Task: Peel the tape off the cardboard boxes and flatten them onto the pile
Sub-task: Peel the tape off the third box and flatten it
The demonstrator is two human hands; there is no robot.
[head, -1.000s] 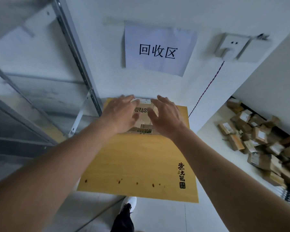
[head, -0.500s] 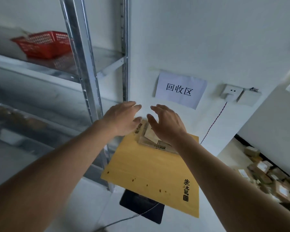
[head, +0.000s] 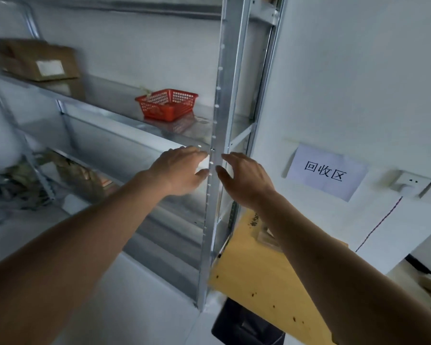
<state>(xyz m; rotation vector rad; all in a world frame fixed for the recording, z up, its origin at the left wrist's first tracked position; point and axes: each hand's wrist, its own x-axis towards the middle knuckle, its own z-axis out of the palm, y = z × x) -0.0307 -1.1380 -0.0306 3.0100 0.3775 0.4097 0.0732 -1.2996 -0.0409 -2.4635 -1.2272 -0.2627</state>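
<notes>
White wall on the right, with a paper sign [head: 327, 172] taped up and a socket [head: 408, 183] beside it; galvanised metal shelving [head: 224, 120] fills the left. Shelf holds a red plastic basket [head: 167, 103]; higher left, a labelled cardboard box [head: 35, 59], blurred. Pile sits low against the wall, right of the shelf upright: a large yellow flattened carton [head: 266, 275] with what looks like a small flattened box [head: 265, 236] on top, mostly hidden by the right forearm. Left hand [head: 178, 170] and right hand [head: 245, 179] are raised in front of the upright, fingers spread and relaxed, holding nothing, just apart from each other. Judgement: flattened board is light and stiff along the panels, floppy at the creases; best taken by opposite edges. Taped boxes should be gripped at a seam, tape end lifted with a fingernail.
</notes>
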